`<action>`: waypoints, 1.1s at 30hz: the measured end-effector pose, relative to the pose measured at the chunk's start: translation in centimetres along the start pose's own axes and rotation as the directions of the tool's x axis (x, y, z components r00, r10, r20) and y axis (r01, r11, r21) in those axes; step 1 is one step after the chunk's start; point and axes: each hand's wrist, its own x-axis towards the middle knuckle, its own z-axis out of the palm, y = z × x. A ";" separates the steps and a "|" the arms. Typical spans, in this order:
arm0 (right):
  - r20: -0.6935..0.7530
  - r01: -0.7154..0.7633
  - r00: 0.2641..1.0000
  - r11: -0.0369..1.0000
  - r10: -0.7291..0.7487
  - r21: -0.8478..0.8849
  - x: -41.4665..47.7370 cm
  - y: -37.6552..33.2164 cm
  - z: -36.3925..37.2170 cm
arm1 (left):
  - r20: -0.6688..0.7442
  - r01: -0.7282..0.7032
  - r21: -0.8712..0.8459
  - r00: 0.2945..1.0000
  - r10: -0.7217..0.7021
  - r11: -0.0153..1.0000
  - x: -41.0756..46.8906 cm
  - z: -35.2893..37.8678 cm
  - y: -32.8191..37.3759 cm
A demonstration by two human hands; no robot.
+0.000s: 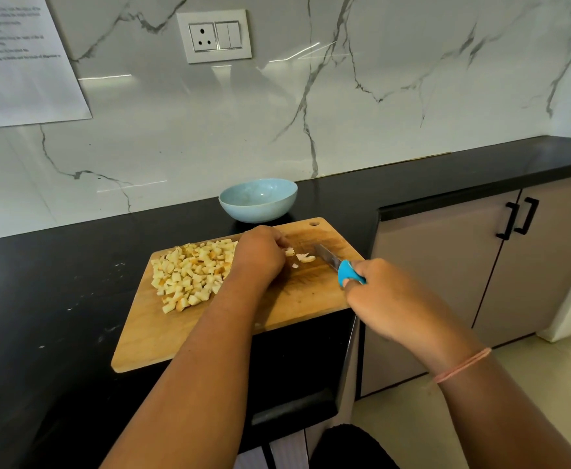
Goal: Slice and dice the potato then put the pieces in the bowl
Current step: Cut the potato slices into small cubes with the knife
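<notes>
Most of the cutting looks done. A heap of pale yellow diced potato cubes (192,272) covers the left part of the rectangular wooden cutting board (297,292), which lies on the black bench (57,282) in the middle of the frame.

Only a small pale last scrap of potato (302,257) is left uncut, right of the heap — the left hand (260,255) curls its fingertips over it and pins it to the board. The right hand (389,299) is wrapped round the handle of the blue-handled kitchen knife (326,257), whose blade rests just right of the scrap.

The round light-blue ceramic bowl (260,211) stands on the bench just above the board's top edge, and no potato shows inside it. So I judge the dicing nearly finished — a few cuts remain, and the whole transfer to the bowl is not yet begun.
</notes>
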 end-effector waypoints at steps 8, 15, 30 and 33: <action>0.005 0.043 0.999 0.999 -0.043 -0.006 -0.3 -1.2 0.5 | 0.018 -0.011 0.002 1.000 0.011 1.000 0.0 -0.3 -0.2; 0.017 0.009 1.000 1.000 -0.009 -0.012 -0.3 -0.6 0.4 | 0.096 -0.079 -0.002 0.992 0.079 0.997 -0.7 0.0 0.8; 0.057 -0.004 0.998 0.992 0.011 -0.129 -1.4 -1.8 -0.4 | 0.033 -0.053 -0.036 0.998 0.054 0.998 -0.7 0.9 0.8; 0.063 -0.014 0.998 0.993 0.021 -0.116 -1.6 -1.3 -1.1 | 0.043 -0.048 -0.096 0.998 0.052 0.994 -0.4 0.8 0.4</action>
